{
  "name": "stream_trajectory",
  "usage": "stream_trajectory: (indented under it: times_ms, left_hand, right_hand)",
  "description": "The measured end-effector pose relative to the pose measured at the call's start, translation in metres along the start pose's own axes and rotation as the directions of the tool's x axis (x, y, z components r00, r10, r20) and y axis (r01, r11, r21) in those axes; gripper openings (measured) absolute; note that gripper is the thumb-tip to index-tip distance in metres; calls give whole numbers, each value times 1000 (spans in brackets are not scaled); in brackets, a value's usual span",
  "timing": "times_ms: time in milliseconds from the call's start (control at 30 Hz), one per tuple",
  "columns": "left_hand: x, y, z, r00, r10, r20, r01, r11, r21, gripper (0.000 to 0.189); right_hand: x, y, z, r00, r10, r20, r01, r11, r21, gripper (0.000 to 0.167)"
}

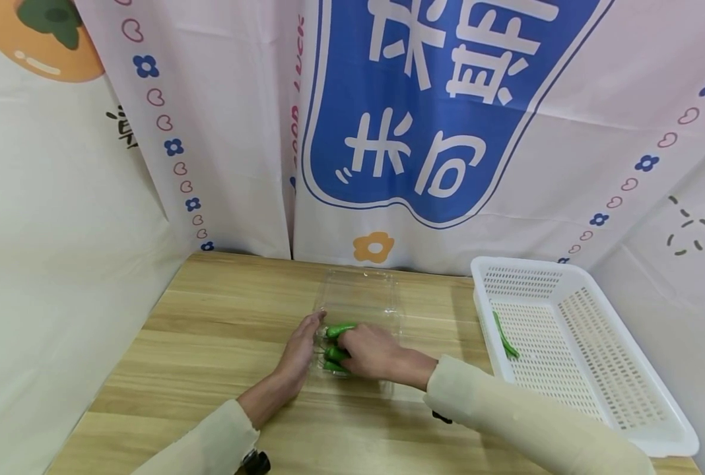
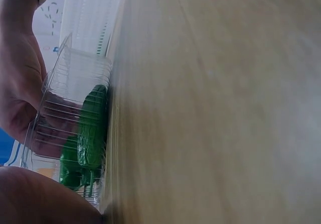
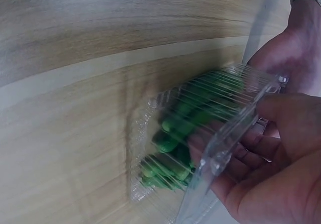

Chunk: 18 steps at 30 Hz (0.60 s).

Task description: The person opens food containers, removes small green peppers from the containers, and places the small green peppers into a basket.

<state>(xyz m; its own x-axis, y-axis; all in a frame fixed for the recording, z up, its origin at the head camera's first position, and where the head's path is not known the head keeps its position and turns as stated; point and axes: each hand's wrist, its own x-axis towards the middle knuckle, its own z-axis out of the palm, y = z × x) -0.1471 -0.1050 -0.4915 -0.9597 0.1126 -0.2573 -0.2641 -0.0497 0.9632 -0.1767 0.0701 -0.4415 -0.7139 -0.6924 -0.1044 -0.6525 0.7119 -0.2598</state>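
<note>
Green peppers (image 1: 333, 353) lie in a clear plastic clamshell box (image 1: 391, 330) whose lid is folded back toward the wall. My left hand (image 1: 296, 349) rests against the box's left side, fingers extended. From the right, my right hand (image 1: 373, 353) reaches over the rim, its fingers bent down among the peppers. In the right wrist view, a finger of the right hand (image 3: 281, 158) touches the peppers (image 3: 173, 138); whether it grips one is hidden by the ridged plastic. The left wrist view shows a large pepper (image 2: 93, 128) along the box wall.
A white perforated basket (image 1: 632, 343) stands on the right side of the wooden table (image 1: 198, 343), with slender green peppers (image 1: 505, 336) inside. Printed cloth (image 1: 239, 132) hangs behind the table and at both sides.
</note>
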Motion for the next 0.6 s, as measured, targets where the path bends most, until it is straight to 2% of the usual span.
stream_trajectory:
  times_ms: [333,600]
  left_hand:
    - [0,0,0,1000,2,-7,-2,1000,1,56]
    - [-1,0,0,1000,2,2,-2,1000,8,56]
  right_hand:
    - [2,0,2,1000,-12,-1,12,999,33,44]
    - [2,1,4,1000,9,10,-9,998,68,44]
